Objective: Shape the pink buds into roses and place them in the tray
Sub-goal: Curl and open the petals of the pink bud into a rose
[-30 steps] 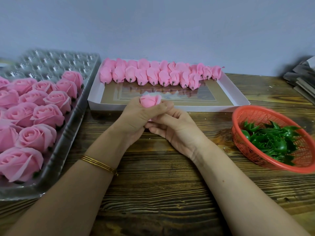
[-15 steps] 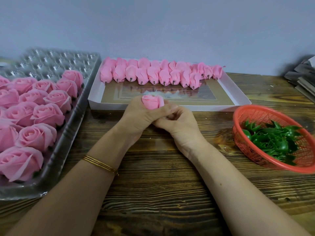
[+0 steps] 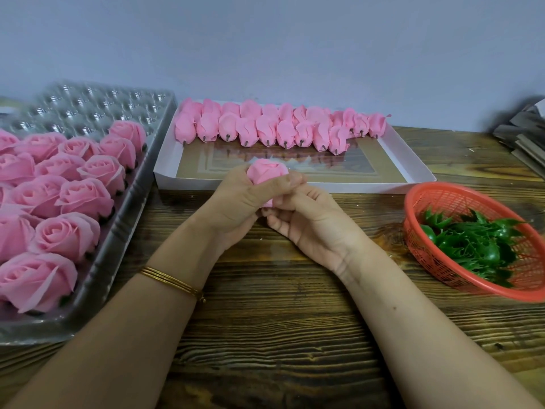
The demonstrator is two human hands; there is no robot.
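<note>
a dark wooden desk is seen nearest, and two bare forearms are stretched over it from the lower edge. thin gold bangles are worn on the left wrist. the two hands are held together above the middle of the desk. a pink bud is gripped in the left hand, with the thumb laid across its front and the fingers curled round behind; its top is left showing above the thumb. the right hand is curled just beneath, and the lower end of the bud is held among its fingers. the bud is held clear of the desk, in front of the near wall of a white shallow box

at the left a clear plastic blister tray is laid; its nearer cups are filled with opened pink roses, packed side by side, and rows of moulded cups are seen at its far end. at the right a red plastic basket is set, and green plastic calyxes are heaped in it

beyond the hands, along the far side of the white box, unshaped pink buds are lined up in two close rows, with their dark stem tips pointed toward the viewer. a stack of grey sheets is partly seen at the far right edge, and a plain pale wall is found behind everything
</note>
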